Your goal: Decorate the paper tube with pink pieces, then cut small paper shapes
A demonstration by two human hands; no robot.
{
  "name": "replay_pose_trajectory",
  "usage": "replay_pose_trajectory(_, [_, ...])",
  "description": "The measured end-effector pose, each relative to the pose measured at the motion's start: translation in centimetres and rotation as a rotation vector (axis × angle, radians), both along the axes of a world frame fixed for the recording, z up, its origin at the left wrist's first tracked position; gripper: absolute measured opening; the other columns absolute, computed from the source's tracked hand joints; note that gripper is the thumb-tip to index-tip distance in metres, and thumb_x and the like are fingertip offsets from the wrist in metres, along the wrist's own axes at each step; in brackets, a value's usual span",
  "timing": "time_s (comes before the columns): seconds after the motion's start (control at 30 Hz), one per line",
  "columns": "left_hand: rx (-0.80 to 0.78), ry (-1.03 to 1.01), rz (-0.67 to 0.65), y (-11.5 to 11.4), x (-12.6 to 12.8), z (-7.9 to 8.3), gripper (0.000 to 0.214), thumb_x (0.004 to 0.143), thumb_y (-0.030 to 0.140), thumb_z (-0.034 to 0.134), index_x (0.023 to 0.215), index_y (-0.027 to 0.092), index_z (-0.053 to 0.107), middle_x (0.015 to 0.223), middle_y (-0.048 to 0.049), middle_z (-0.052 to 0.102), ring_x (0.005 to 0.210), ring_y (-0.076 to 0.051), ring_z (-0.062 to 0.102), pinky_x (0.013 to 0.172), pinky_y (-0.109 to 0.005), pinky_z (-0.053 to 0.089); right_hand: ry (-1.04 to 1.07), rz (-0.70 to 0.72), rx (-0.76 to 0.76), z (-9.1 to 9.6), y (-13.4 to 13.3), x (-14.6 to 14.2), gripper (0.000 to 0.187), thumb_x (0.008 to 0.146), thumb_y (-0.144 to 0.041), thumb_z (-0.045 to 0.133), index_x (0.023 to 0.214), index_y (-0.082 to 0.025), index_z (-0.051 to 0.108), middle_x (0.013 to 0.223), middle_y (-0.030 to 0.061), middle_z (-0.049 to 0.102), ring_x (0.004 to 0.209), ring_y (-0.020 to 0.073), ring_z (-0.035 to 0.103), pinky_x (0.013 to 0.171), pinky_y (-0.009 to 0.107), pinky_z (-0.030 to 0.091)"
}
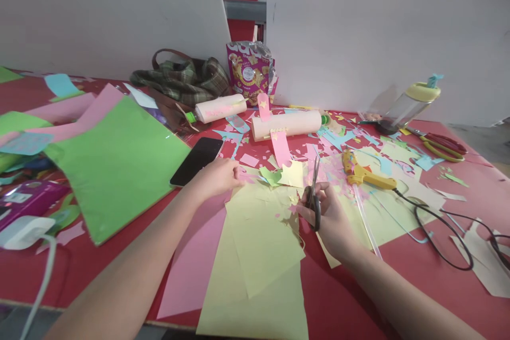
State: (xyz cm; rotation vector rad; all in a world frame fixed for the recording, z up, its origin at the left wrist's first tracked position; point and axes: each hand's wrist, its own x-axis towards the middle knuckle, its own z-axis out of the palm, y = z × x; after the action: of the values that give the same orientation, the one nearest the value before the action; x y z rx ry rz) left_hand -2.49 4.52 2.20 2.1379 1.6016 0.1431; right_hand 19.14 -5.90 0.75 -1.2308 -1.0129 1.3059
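Note:
Black-handled scissors (317,212) are in my right hand (332,220), fingers through the loops and blades pointing up and away. My left hand (219,174) is closed, its fingers curled at the top of the yellow paper sheets (266,244); whether anything is between them is hidden. Just beyond the sheets lie a cut pale-yellow paper piece (292,174) and a green paper scrap (271,175). A pink sheet (195,255) lies partly under the yellow ones. Left of my left hand is a black phone (197,161).
A yellow glue gun (368,176) with a black cord lies right. Paper-wrapped tubes (287,125), a snack bag (251,71) and a plaid bag (187,79) sit at the back. A clear bottle (406,109) and spare scissors (442,147) are right; a green star-shaped sheet (119,159) is left.

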Motion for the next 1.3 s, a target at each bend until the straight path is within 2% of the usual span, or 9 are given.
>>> replay_pose_trajectory(0.07, [0.034,-0.041,-0.028,-0.3,0.4,0.3,0.017,0.062,0.034,0.054,0.059,0.019,0.047,0.053,0.0027,0.046,0.051,-0.011,0.041,0.049,-0.022,0.026,-0.003,0.001,-0.004,0.0,0.0,0.0,0.030,0.063,-0.016,0.061,0.075,-0.024,0.034,0.071,-0.0066,0.044,0.055,0.0075,0.045,0.048,0.021,0.037])
replay_pose_trajectory(0.23, [0.013,-0.127,-0.287,-0.9,1.8,0.0,0.014,0.063,0.032,0.056,0.067,0.019,0.053,0.061,0.0023,0.048,0.060,-0.013,0.045,0.054,-0.021,0.030,-0.030,0.009,-0.004,-0.1,0.0,0.0,0.029,0.065,-0.016,0.060,0.075,-0.024,0.034,0.070,-0.0066,0.043,0.054,0.0075,0.044,0.047,0.021,0.037])
replay_pose_trajectory(0.4, [0.008,-0.164,-0.352,-1.4,2.3,-1.1,0.011,0.068,0.028,0.052,0.073,0.019,0.050,0.079,-0.0007,0.050,0.070,-0.014,0.047,0.061,-0.023,0.034,-0.023,-0.002,0.001,-0.1,0.1,0.0,0.031,0.063,-0.017,0.061,0.075,-0.024,0.034,0.070,-0.0064,0.044,0.055,0.0079,0.045,0.048,0.021,0.037])
replay_pose_trajectory(0.5, [-0.001,-0.133,-0.361,-1.9,2.4,-1.0,0.007,0.072,0.025,0.047,0.074,0.018,0.047,0.087,-0.0023,0.050,0.077,-0.016,0.047,0.066,-0.025,0.035,-0.029,0.001,-0.007,0.0,0.1,0.0,0.030,0.064,-0.016,0.061,0.075,-0.024,0.034,0.070,-0.0066,0.044,0.055,0.0076,0.045,0.047,0.020,0.036])
replay_pose_trajectory(0.67, [0.040,-0.108,-0.347,-2.3,2.7,-0.4,0.009,0.074,0.023,0.043,0.067,0.017,0.044,0.080,-0.0023,0.050,0.074,-0.016,0.046,0.062,-0.025,0.034,-0.033,0.005,-0.013,0.0,0.0,0.0,0.029,0.064,-0.015,0.060,0.074,-0.024,0.034,0.070,-0.0067,0.044,0.054,0.0072,0.044,0.046,0.020,0.036])
replay_pose_trajectory(0.9, [0.050,-0.285,-0.237,-2.4,3.5,-0.4,0.012,0.072,0.025,0.047,0.065,0.017,0.054,0.066,-0.0007,0.056,0.063,-0.014,0.050,0.059,-0.025,0.036,-0.017,-0.006,-0.002,0.0,0.1,-0.1,0.031,0.063,-0.019,0.063,0.074,-0.024,0.034,0.069,-0.0066,0.044,0.054,0.0079,0.045,0.045,0.020,0.037])
replay_pose_trajectory(1.0, [-0.009,-0.385,-0.165,-3.4,4.3,-0.6,0.016,0.071,0.029,0.050,0.066,0.017,0.058,0.065,-0.0017,0.059,0.060,-0.013,0.052,0.055,-0.024,0.037,-0.028,-0.031,0.014,0.2,0.1,-0.2,0.034,0.061,-0.020,0.064,0.074,-0.025,0.033,0.070,-0.0061,0.046,0.056,0.0089,0.047,0.047,0.021,0.039])
replay_pose_trajectory(1.17, [-0.203,-0.590,-0.176,-5.4,5.7,-1.0,0.025,0.077,0.033,0.044,0.065,0.016,0.059,0.056,-0.0015,0.058,0.052,-0.011,0.054,0.053,-0.023,0.040,-0.052,-0.048,0.053,0.1,0.1,-0.3,0.037,0.060,-0.019,0.066,0.075,-0.025,0.032,0.069,-0.0061,0.048,0.057,0.0096,0.048,0.048,0.022,0.039])
replay_pose_trajectory(1.3, [-0.390,-0.754,-0.171,-6.2,6.4,-0.9,0.028,0.075,0.038,0.047,0.069,0.014,0.059,0.061,-0.0035,0.060,0.056,-0.012,0.057,0.054,-0.023,0.044,-0.068,-0.051,0.073,-0.3,0.0,-0.1,0.036,0.061,-0.013,0.063,0.077,-0.025,0.033,0.072,-0.0057,0.048,0.060,0.0098,0.050,0.050,0.022,0.040])
